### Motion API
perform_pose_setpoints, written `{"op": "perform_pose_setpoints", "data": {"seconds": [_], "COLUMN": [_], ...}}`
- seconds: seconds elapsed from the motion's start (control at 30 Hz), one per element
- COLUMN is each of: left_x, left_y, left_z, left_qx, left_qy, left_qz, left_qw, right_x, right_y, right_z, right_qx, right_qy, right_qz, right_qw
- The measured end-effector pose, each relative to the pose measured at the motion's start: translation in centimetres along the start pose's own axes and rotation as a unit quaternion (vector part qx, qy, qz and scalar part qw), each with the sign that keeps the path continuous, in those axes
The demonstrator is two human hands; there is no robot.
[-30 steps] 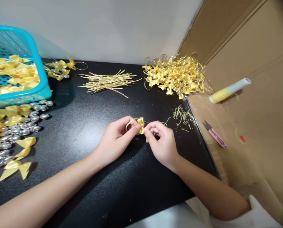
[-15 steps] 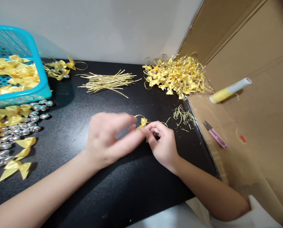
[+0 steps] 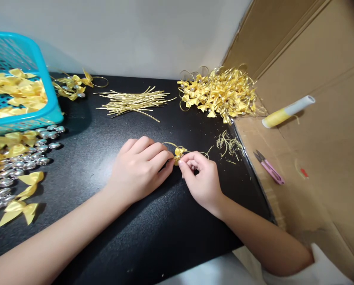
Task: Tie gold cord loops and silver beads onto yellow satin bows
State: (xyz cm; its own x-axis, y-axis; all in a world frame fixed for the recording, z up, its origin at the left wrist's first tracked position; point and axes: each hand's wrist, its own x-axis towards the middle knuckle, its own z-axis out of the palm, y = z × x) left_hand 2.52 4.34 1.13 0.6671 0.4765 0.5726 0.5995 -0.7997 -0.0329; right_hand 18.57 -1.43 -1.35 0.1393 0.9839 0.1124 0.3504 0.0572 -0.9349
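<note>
Between my hands, over the black table (image 3: 153, 245), is a small yellow bow (image 3: 179, 152) with thin gold cord reaching out on both sides. My left hand (image 3: 141, 168) is closed, thumb and fingers pinching the bow's left side. My right hand (image 3: 202, 178) pinches the bow from the right. Its fingertips hide part of the bow. Behind them lies a bundle of straight gold cords (image 3: 135, 102). At the back right is a heap of yellow bows with gold loops (image 3: 221, 93).
On the left are a turquoise basket (image 3: 50, 95) of bows, silver beads (image 3: 28, 157) and loose yellow bows (image 3: 15, 209). Cord scraps (image 3: 228, 144) lie at the table's right edge. Beyond it are pink snips (image 3: 270, 170) and a yellow-white tube (image 3: 288, 112) on cardboard.
My left hand's raised, blurred fingers have come down and closed at the bow's left side. More of the bow shows now. My right hand has hardly moved.
</note>
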Motion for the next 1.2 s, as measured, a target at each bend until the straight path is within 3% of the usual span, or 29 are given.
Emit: {"op": "perform_pose_setpoints", "data": {"seconds": [0.27,0.47,0.63,0.87,1.2], "left_x": [-0.18,-0.43,-0.61,-0.77,-0.63], "left_y": [0.12,0.01,0.18,0.25,0.30], "left_z": [0.25,0.64,0.66,0.66,0.76], "left_qx": [0.013,-0.085,-0.137,-0.125,-0.121], "left_qy": [0.017,-0.024,-0.032,0.003,0.008], "left_qz": [-0.002,-0.075,-0.098,-0.089,-0.084], "left_qw": [1.000,0.993,0.985,0.988,0.989], "right_x": [-0.05,-0.13,-0.18,-0.16,-0.16], "right_y": [-0.03,0.10,0.10,0.06,0.02], "right_z": [0.01,-0.09,-0.10,-0.09,-0.14], "right_qx": [-0.003,0.007,0.014,0.019,0.019], "right_qy": [0.000,-0.002,-0.008,-0.015,-0.021], "right_qz": [0.003,0.009,0.006,0.003,0.009], "right_qw": [1.000,1.000,1.000,1.000,1.000]}}
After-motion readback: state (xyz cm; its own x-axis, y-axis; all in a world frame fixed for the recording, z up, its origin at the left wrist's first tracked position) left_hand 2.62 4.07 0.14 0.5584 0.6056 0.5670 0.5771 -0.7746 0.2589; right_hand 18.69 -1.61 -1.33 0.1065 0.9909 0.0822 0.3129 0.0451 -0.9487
